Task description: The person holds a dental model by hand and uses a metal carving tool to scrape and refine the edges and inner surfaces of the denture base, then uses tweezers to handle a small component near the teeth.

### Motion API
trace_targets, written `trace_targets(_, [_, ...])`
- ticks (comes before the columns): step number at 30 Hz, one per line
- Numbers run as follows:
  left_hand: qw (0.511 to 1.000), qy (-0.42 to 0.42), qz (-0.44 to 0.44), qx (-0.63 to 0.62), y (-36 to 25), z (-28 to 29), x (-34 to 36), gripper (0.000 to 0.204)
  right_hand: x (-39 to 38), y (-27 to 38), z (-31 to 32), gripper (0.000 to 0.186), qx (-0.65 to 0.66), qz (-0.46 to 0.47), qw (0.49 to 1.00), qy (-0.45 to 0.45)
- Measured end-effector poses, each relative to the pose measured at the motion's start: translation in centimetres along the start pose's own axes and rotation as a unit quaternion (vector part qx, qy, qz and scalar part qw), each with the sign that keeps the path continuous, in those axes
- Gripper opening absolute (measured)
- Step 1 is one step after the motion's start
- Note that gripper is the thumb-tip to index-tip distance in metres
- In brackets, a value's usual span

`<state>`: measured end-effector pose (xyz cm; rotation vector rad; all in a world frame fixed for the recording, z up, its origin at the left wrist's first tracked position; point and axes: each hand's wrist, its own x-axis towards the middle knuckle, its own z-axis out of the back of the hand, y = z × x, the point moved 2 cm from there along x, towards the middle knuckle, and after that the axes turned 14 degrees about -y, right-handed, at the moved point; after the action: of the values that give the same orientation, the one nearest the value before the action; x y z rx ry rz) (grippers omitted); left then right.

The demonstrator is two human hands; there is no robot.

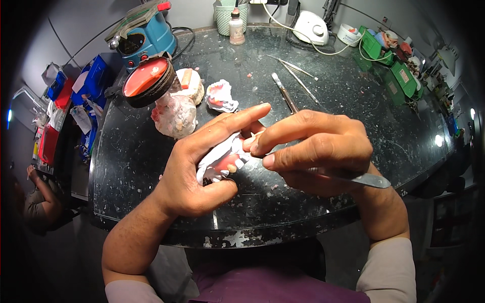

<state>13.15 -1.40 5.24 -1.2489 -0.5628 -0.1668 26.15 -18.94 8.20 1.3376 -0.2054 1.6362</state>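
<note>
My left hand (187, 171) is wrapped round a white plaster dental model (206, 166) with pink wax and a few teeth on it. My right hand (318, 151) is closed, with a wax knife (371, 180) tucked in it; the flat metal blade sticks out to the right. Its thumb and forefinger are at the model's right edge. Whether they also pinch something small is unclear. Behind the hands, a second plaster model (221, 96) with pink wax lies on the dark worktable (134, 166).
A pan of red wax (147, 78) stands on a lumpy base (175, 117) beside a round plaster block (191, 87). Beyond are a blue machine (146, 43), a dropper bottle (236, 30), a brush (284, 92) and thin metal tools (298, 76). Green bins (404, 81) line the right.
</note>
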Motion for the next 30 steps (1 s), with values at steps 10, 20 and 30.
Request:
trace_targets(10, [0.999, -0.001, 0.039, -0.029, 0.1, 0.1, -0.2, 0.089, -0.4, 0.3, -0.2, 0.016, -0.027, 0.008, 1.000, 0.000])
trace_targets(20, [0.995, -0.017, 0.083, -0.044, 0.0, -0.1, -0.3, 0.093, -0.8, 0.7, -0.6, 0.023, -0.046, 0.017, 0.999, -0.011])
trace_targets(30, [0.993, 0.038, 0.083, -0.074, 0.8, -0.3, -1.3, 0.082, -0.9, 1.0, -1.0, 0.022, -0.043, 0.028, 0.997, -0.065])
